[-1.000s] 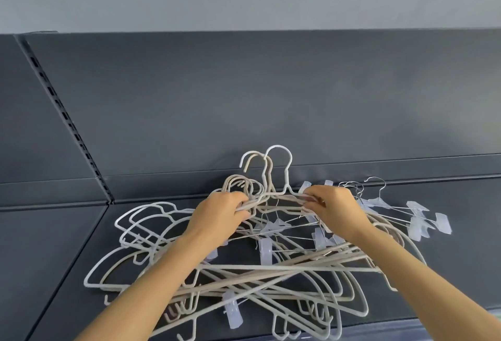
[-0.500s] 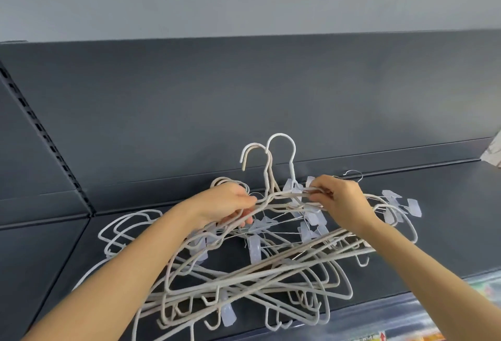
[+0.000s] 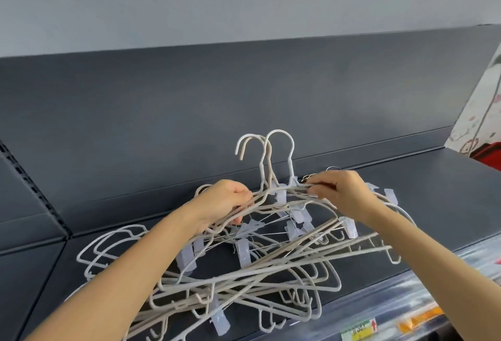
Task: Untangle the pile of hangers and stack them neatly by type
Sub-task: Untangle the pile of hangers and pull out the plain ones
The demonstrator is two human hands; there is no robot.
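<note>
Left hand (image 3: 225,202): fingers curled tight round the left shoulders of several beige hangers (image 3: 271,191). Firm grip, no gap visible between fingers and wire.

Right hand (image 3: 344,191): thumb and fingertips pinch thin wires at the top of the same bundle; the other fingers are curled in. I cannot tell how many wires are in the pinch.

Three hooks (image 3: 280,131) stand upright between the two hands and rise above the knuckles, close together at the necks.

Pile of hangers (image 3: 271,273): tangled, spread below both hands and under both forearms. Its lower part lies on the shelf, its upper part is lifted in the grips. Translucent clips (image 3: 244,255) hang on thin wires below the hands. White hangers (image 3: 108,243) lie on the shelf left of the left forearm, beside the pile.

Surface: dark grey shelf (image 3: 447,178) with a low raised lip beyond the hands. A dark grey back panel (image 3: 244,91) rises behind the hooks. A slotted upright (image 3: 32,186) runs well left of the left hand. A price label (image 3: 357,331) sits on the shelf's front edge below the right forearm.

Room: a pale wall (image 3: 244,2) above the panel. A red item (image 3: 488,156) and a patterned sheet (image 3: 482,102) lie far right of the right hand.
</note>
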